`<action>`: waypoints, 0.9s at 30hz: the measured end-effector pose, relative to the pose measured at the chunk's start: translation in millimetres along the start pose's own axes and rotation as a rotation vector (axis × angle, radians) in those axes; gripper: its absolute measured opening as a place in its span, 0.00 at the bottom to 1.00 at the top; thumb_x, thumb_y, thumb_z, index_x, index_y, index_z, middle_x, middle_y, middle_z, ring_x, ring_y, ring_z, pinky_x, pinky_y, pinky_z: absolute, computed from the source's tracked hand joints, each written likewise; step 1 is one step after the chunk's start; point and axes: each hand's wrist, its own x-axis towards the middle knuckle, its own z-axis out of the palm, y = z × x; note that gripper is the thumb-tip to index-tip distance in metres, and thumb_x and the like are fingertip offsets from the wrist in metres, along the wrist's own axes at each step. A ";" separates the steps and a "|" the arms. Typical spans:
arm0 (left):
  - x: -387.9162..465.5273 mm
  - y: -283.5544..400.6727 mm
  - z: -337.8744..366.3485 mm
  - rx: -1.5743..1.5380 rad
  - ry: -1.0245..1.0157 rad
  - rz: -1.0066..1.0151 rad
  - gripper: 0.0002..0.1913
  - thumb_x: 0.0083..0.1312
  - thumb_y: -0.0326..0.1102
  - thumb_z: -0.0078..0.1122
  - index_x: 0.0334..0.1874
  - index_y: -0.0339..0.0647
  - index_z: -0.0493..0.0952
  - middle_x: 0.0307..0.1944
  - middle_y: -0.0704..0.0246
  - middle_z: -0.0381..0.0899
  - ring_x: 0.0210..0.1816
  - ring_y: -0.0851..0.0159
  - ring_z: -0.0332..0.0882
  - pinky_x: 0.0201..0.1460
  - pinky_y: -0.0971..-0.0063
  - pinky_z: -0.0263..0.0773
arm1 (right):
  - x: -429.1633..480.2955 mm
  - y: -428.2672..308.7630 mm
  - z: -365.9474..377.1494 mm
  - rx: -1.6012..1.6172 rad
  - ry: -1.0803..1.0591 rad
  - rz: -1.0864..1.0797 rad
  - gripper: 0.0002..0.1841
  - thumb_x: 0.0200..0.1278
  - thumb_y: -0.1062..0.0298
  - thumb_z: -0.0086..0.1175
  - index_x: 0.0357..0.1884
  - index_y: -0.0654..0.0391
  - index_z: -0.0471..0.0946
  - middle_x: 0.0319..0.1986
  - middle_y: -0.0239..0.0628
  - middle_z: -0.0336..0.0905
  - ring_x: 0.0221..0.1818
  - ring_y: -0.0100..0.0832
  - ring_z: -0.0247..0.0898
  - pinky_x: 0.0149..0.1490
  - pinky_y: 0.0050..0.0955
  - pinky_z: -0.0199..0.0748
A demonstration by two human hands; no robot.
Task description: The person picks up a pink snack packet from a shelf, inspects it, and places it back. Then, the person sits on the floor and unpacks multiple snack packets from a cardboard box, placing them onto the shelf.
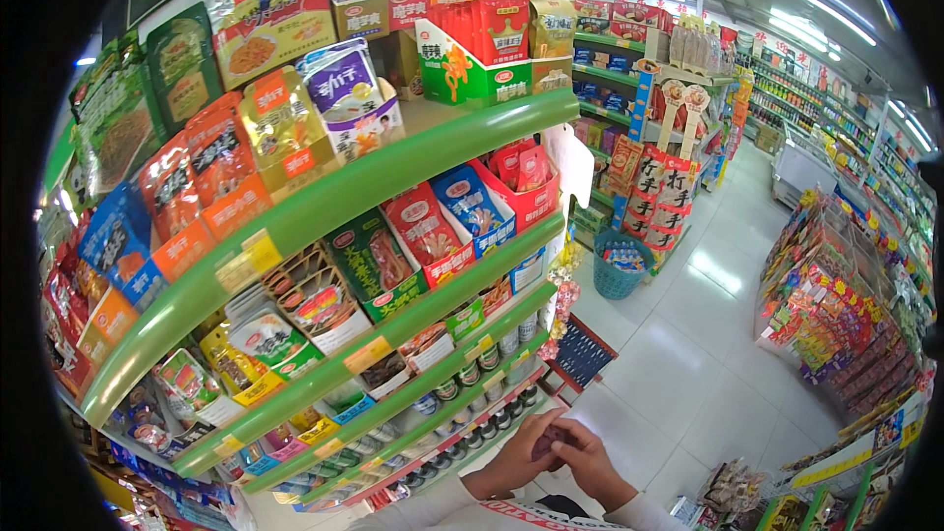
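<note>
Low in the head view, my left hand (514, 455) and my right hand (588, 460) meet in front of my body. Between them is a small dark reddish-purple thing (545, 445), partly covered by the fingers; its exact kind cannot be told. Both hands are closed around it. To the left rises a store shelf unit with green edge strips (413, 155), close to my left hand. Its lower levels hold rows of cans (487, 360). Snack boxes, such as a red one (428, 228) and a blue one (472, 206), fill the levels above.
A small stool with a dark blue seat (579, 354) stands at the shelf's end. Beyond it is a teal basket (623, 273) of packets. A display of bagged sweets (833, 324) curves along the right. White floor tiles (664, 361) run between.
</note>
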 end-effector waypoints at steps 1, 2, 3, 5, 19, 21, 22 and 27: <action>3.4 -1.8 -1.0 -0.019 -0.026 -0.056 0.36 0.69 0.31 0.64 0.78 0.43 0.59 0.59 0.56 0.70 0.59 0.55 0.74 0.66 0.65 0.68 | 4.2 0.6 -4.1 0.012 -0.013 -0.020 0.17 0.73 0.74 0.56 0.62 0.61 0.74 0.52 0.36 0.81 0.51 0.27 0.78 0.51 0.28 0.81; 6.1 -3.2 -1.1 -0.031 -0.042 -0.110 0.35 0.70 0.31 0.63 0.78 0.43 0.59 0.58 0.56 0.70 0.58 0.55 0.74 0.65 0.65 0.68 | 8.3 1.5 -7.6 0.016 -0.016 -0.009 0.18 0.72 0.76 0.57 0.62 0.61 0.74 0.52 0.36 0.81 0.52 0.28 0.78 0.52 0.29 0.82; 8.8 -3.9 0.6 -0.046 -0.053 -0.160 0.34 0.71 0.32 0.61 0.78 0.44 0.59 0.57 0.56 0.71 0.57 0.55 0.75 0.65 0.65 0.69 | 11.2 1.6 -11.5 0.032 -0.026 0.011 0.19 0.70 0.78 0.58 0.61 0.62 0.74 0.52 0.37 0.81 0.54 0.28 0.78 0.54 0.30 0.82; 20.0 -5.8 6.3 0.071 -0.073 -0.132 0.34 0.72 0.34 0.60 0.79 0.45 0.59 0.59 0.53 0.72 0.59 0.50 0.76 0.63 0.63 0.71 | 19.3 -1.8 -22.5 -0.078 0.019 -0.036 0.17 0.69 0.80 0.60 0.58 0.64 0.76 0.47 0.39 0.84 0.49 0.30 0.81 0.52 0.31 0.84; 173.2 -8.6 111.5 0.008 0.100 -0.162 0.28 0.72 0.28 0.57 0.75 0.37 0.65 0.59 0.57 0.78 0.57 0.61 0.79 0.63 0.69 0.72 | 4.0 -71.6 -271.9 -0.400 0.292 -0.066 0.24 0.72 0.64 0.57 0.69 0.51 0.72 0.57 0.38 0.78 0.52 0.30 0.76 0.54 0.31 0.78; 198.6 -6.3 147.6 -0.053 -0.004 -0.125 0.29 0.75 0.29 0.52 0.77 0.37 0.60 0.57 0.60 0.76 0.58 0.64 0.77 0.63 0.70 0.72 | -2.1 -71.4 -294.6 -0.204 0.236 0.039 0.26 0.76 0.60 0.52 0.74 0.50 0.67 0.61 0.41 0.75 0.57 0.33 0.74 0.56 0.33 0.77; 211.1 -6.8 169.3 -0.102 -0.112 -0.129 0.30 0.75 0.29 0.53 0.78 0.38 0.58 0.60 0.59 0.74 0.59 0.62 0.76 0.64 0.69 0.71 | -3.7 -67.5 -300.9 -0.081 0.167 0.044 0.28 0.78 0.59 0.50 0.76 0.51 0.63 0.61 0.42 0.74 0.58 0.33 0.73 0.56 0.33 0.77; 255.2 -5.8 238.4 0.046 -0.423 -0.049 0.36 0.70 0.26 0.54 0.80 0.41 0.54 0.72 0.52 0.59 0.69 0.47 0.67 0.70 0.63 0.67 | 3.0 -48.0 -333.2 0.353 0.277 0.300 0.24 0.79 0.63 0.46 0.73 0.56 0.63 0.56 0.37 0.75 0.57 0.32 0.76 0.57 0.31 0.79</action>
